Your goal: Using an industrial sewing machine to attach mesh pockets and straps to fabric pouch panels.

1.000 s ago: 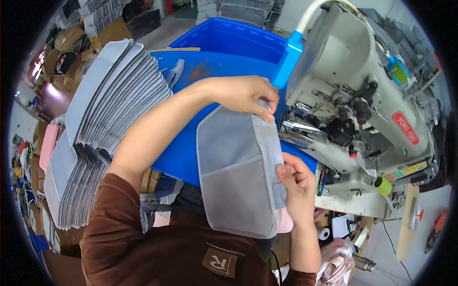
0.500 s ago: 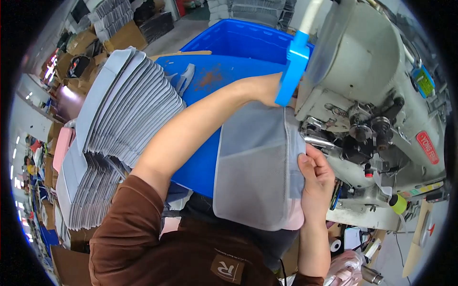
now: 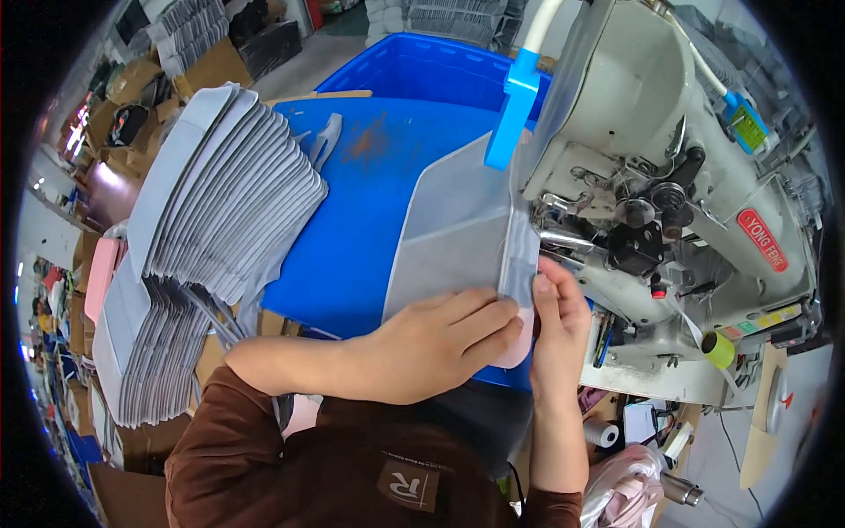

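Observation:
A translucent grey mesh fabric panel (image 3: 449, 238) with a pale band along its right edge lies beside the head of an industrial sewing machine (image 3: 642, 114). The far end of the band runs in at the machine, where the needle area is hidden. My left hand (image 3: 440, 339) lies across the panel's near part, fingers stretched toward the band, its thumb hidden. A small pink edge (image 3: 521, 339) shows by those fingertips. Close to the machine, my right hand (image 3: 562, 308) pinches the band's edge between thumb and fingers.
Stacked grey fabric pieces (image 3: 233, 189) stand left of the blue table (image 3: 348, 238), with a scrap (image 3: 327, 141) near them. Behind is a blue bin (image 3: 422, 57). A bright blue bracket (image 3: 510, 114) on a white tube hangs over the panel. A thread spool (image 3: 601, 433) sits lower right.
My left hand has come back from the machine's far side to the panel's near part. The panel has shifted away from me. My right hand keeps its pinch. The whole view has shifted slightly.

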A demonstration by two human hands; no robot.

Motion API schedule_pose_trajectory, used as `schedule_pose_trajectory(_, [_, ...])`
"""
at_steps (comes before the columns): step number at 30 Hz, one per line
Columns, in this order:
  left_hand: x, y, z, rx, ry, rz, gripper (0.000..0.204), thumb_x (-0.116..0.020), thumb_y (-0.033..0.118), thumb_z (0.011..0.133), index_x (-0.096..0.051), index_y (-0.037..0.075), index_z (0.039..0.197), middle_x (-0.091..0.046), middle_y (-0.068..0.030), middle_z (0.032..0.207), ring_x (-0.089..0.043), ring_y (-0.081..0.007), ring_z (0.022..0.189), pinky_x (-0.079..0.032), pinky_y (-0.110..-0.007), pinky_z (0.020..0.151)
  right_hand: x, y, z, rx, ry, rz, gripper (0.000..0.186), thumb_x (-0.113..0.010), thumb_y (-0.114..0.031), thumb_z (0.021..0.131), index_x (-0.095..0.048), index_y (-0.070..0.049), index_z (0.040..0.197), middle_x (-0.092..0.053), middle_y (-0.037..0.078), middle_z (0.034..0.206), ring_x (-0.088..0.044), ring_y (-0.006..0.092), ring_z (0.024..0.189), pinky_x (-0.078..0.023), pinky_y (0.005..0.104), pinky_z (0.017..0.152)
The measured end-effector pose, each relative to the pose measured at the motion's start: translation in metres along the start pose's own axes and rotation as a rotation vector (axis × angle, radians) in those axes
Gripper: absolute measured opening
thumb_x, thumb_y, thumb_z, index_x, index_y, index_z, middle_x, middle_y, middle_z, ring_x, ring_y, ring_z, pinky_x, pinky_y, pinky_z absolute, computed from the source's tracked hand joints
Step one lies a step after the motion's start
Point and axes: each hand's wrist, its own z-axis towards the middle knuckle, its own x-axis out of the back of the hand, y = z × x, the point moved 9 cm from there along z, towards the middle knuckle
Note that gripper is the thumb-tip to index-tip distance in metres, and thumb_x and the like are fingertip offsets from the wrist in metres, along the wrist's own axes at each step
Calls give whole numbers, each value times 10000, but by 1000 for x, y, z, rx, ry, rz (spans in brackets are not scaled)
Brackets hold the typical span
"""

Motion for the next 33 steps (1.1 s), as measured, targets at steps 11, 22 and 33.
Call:
schedule_pose_trajectory(11, [-6,2,7,42,181,230,373,-662,91,696,-669,-18,1053,-643,-134,1046,-664,-279,885,-561,-325,687,-2,3,-26,-25,-96,20,268,-570,15,974,-557,22,1242,-533,-16,714,-463,25,478,-361,186,389])
schedule_pose_trajectory(22, [-17,-37,31,48,238,227,318,-666,115,707,-657,2,1004,-626,-96,957,-641,-260,833,-539,-342,651,-4,11,20,-53,-42,75,158,-563,-48,988,-580,32,1124,-590,0,712,-458,39,451,-369,200,384])
schedule_pose_trajectory(33, [-22,-55,28,83,311,159,389,-701,105,695,-623,19,1067,-619,-142,1146,-626,-312,981,-529,-409,796,5,12,18,196,45,-194,180,-667,-171,960,-616,-20,876,-605,-3,625,-513,77,451,-361,266,404])
